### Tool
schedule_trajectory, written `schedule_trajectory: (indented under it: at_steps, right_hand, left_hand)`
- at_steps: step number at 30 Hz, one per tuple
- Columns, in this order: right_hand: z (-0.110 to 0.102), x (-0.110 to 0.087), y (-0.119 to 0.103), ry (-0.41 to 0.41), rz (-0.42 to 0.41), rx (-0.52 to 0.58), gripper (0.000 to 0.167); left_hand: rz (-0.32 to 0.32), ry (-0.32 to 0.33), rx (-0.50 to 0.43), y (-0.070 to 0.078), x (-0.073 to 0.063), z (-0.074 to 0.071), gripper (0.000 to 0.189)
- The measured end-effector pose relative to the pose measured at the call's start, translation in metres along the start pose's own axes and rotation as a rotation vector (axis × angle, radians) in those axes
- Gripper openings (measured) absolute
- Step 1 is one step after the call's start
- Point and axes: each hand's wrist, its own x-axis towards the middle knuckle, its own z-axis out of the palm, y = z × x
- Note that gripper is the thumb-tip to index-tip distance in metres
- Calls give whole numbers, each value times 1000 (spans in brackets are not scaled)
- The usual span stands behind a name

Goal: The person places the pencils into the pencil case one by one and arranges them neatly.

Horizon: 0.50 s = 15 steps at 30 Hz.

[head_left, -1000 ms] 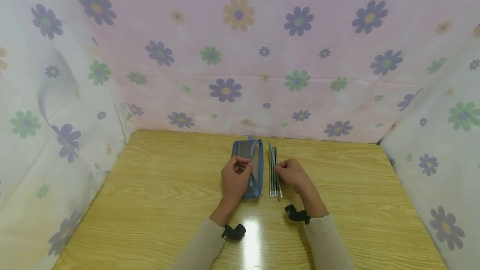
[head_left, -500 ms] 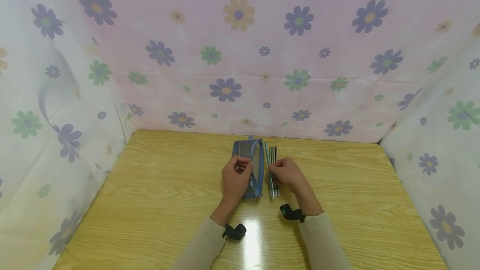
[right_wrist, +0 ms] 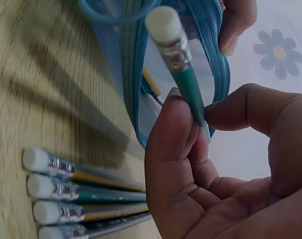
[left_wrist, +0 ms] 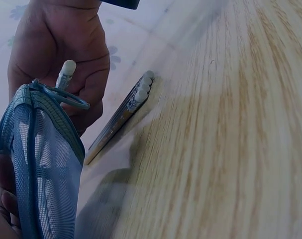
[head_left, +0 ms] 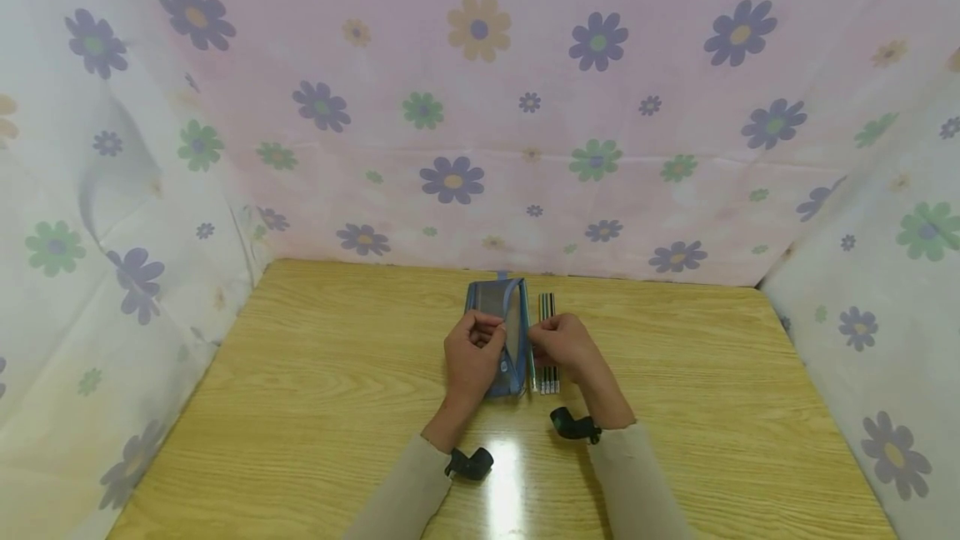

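Observation:
My left hand [head_left: 471, 357] pinches the near edge of the opening of a blue mesh pencil case [head_left: 489, 298], which lies unzipped on the table. My right hand [head_left: 572, 348] pinches a green pencil [right_wrist: 188, 87] between thumb and fingers, its white eraser end toward me. In the right wrist view this pencil is at the case's open mouth, between the zip edges. How far its far end reaches is hidden by the hand. Several more eraser-tipped pencils [right_wrist: 78, 191] lie side by side just right of the case. Something thin, yellow and dark [right_wrist: 151, 83], shows inside the case.
The wooden table [head_left: 337, 373] is bounded behind and at both sides by flower-print cloth [head_left: 480, 107]. A zip ring [left_wrist: 66, 97] hangs at the near end of the case. Dark camera mounts [head_left: 470, 464] sit at both wrists.
My right hand has carried the green pencil leftward from above the row to the case's opening, and the pencil has turned more in line with the case. My left hand has stayed put.

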Motion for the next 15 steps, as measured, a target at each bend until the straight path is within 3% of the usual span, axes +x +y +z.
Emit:
schedule_trajectory:
  at_steps: [15]
  right_hand:
    - [12,10,0,37,27,50,30]
  left_hand:
    - [-10,22,22,0,0,2,6]
